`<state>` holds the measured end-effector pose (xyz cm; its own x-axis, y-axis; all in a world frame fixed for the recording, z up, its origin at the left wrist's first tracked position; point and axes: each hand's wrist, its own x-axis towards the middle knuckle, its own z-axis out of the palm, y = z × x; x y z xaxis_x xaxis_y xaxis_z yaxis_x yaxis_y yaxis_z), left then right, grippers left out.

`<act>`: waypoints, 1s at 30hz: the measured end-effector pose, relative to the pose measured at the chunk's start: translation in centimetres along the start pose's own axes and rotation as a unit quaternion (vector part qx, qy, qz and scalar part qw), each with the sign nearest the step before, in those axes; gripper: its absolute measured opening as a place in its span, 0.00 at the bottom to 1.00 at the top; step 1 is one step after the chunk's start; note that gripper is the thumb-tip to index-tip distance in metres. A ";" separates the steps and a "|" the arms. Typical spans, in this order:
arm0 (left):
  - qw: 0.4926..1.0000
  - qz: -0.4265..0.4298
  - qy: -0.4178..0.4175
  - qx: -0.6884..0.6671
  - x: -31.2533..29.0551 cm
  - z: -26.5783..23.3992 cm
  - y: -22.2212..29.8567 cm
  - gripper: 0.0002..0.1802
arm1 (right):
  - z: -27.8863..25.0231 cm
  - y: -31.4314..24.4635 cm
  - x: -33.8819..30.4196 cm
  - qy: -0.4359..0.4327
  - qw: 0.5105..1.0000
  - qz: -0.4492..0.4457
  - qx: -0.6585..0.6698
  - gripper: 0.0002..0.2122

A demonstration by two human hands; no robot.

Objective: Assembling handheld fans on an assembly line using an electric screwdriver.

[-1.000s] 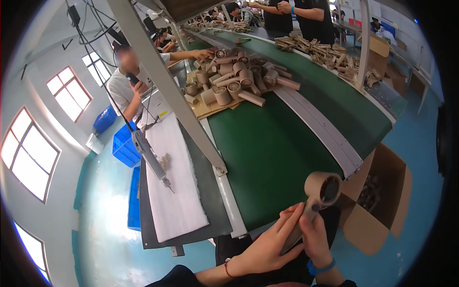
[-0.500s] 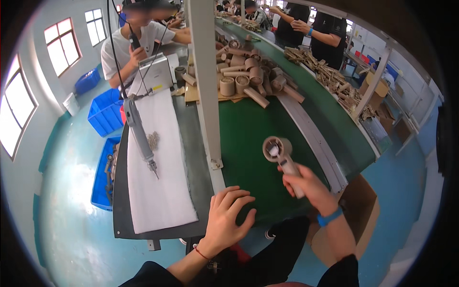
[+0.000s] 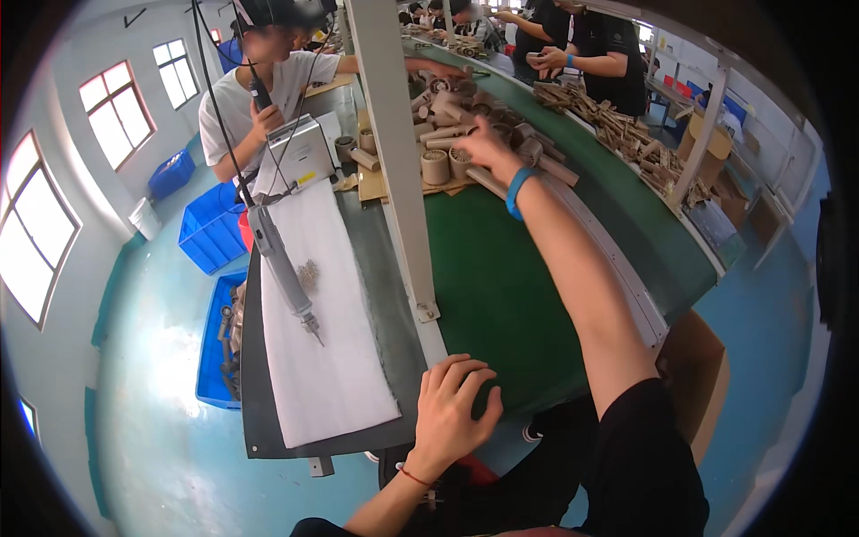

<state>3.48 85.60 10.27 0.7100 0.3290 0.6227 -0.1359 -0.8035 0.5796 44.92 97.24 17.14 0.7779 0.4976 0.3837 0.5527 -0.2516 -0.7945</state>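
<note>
My right arm stretches far forward over the green belt, and my right hand (image 3: 492, 150) is at the near side of a heap of brown-beige parts (image 3: 445, 139). Its fingers look apart at the heap, and I make out nothing held between them. The heap mixes short ribbed cylinders and longer tubes or handles. My left hand (image 3: 455, 407) hovers or rests at the near end of the belt, beside the foot of the white post. Its fingers are loosely curved, the thumb stands apart, and it holds nothing.
A grey electric screwdriver (image 3: 282, 268) hangs over a white foam sheet (image 3: 335, 385) with small screws. A white post (image 3: 394, 170) rises beside the belt. Blue bins (image 3: 215, 367) stand left on the floor; a cardboard box (image 3: 702, 376) stands right. Co-workers sit and stand farther along.
My right hand has moved from close by out to the heap; the beige handheld fan it held is no longer distinguishable. My left hand stays by the belt's end. The view has shifted slightly.
</note>
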 end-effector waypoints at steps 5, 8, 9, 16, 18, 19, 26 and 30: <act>0.999 -0.021 0.007 0.023 -0.7 -0.9 -0.7 0.11 | 5.0 0.6 -9.4 -0.037 0.997 -0.066 -0.011 0.19; 1.000 -0.008 -0.006 0.021 -0.6 -0.4 -0.4 0.11 | 2.3 3.0 -12.6 -0.074 0.993 -0.086 -0.024 0.18; 0.999 -0.003 -0.015 0.029 -0.5 -0.4 -0.4 0.10 | 0.9 2.5 -14.0 -0.087 0.994 -0.057 -0.025 0.18; 0.997 -0.006 -0.045 0.057 -0.4 -0.2 -0.9 0.10 | -10.1 -1.7 -26.3 -0.175 0.976 -0.051 0.119 0.11; 0.996 -0.027 -0.062 0.066 -0.4 -0.9 -0.7 0.10 | -14.1 -2.0 -31.1 -0.134 0.977 -0.084 0.145 0.08; 0.995 -0.039 -0.071 0.058 -0.3 -0.9 -0.3 0.09 | -16.4 -1.3 -34.0 -0.066 0.976 -0.051 0.200 0.07; 0.992 0.010 -0.119 0.044 1.4 1.6 3.0 0.11 | -31.7 25.0 -51.7 0.214 0.889 0.208 -0.348 0.14; 0.981 0.034 -0.192 -0.018 2.2 4.4 5.5 0.11 | -32.2 38.4 -60.5 -0.061 0.842 0.395 -0.361 0.31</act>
<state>7.32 79.72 12.52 0.9056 0.0581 0.4202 -0.2117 -0.7964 0.5665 28.69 30.74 -21.37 0.9762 0.0077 -0.2167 -0.0521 -0.9618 -0.2688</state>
